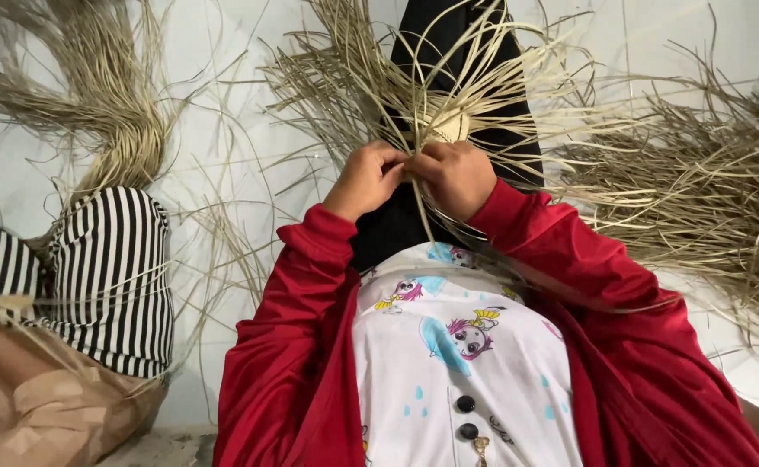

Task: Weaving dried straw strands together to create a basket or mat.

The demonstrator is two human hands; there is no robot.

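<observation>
Surface: pale white floor (215, 112), smooth, seen from above.
Left heap: bundle of dry straw strips (111, 95), curved, lying directly on the floor.
Right heap: larger loose pile of straw (708, 182), tangled (strands overlap, no order discernible).
Strays: single thin strands (224, 233) scattered between the heaps.
Lower left: striped cloth (111, 277) on the floor beside the bundle.

We note dry, matt, fibrous straw strips (448, 78), pale tan, pinched in both bare hands: left hand (364, 180), right hand (459, 175). Woven start (450, 126) looks coarse. Red sleeves (293, 329): smooth cloth, faint sheen. White printed shirt (457, 346): soft matt fabric; black buttons (466, 404) glossy. Floor (224, 104): smooth, pale, matt.
</observation>
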